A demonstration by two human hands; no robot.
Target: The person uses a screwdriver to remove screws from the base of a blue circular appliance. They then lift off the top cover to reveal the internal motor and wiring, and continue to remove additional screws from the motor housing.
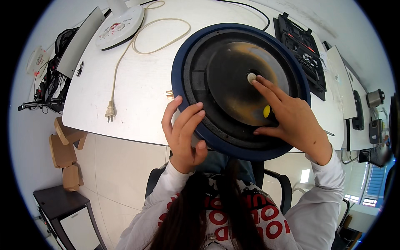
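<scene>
A large round appliance (200, 75) lies on the table and overhangs its front edge. It has a dark blue rim, a black ridged ring and a scorched metal disc (227, 83) in the middle. My left hand (183, 131) holds the rim at the near left, with fingers over the edge and thumb at its outer side. My right hand (291, 118) reaches over the disc, its fingertips at a small pale round piece (251, 78) in the centre. Tucked in the same palm is a screwdriver (267, 111) with a yellow handle end; most of it is hidden.
A beige power cord with a two-pin plug (110, 111) curls across the white table (146, 83) to a white base (121, 27). An open black tool case (300, 52) lies at the far right. Cardboard boxes (62, 150) and a dark side table (62, 196) stand left.
</scene>
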